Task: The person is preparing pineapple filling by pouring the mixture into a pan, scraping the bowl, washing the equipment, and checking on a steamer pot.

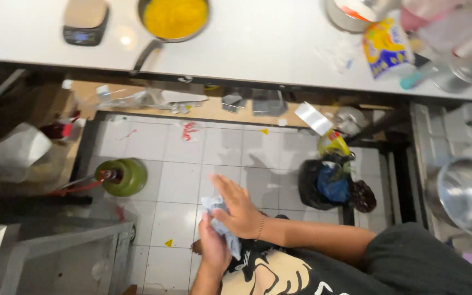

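Both hands press a crumpled cloth; right hand over left hand.

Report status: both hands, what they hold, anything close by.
Left hand and right hand pressed together around a crumpled grey cloth. Hands over the tiled floor, below the white counter. Nothing between them but the cloth.
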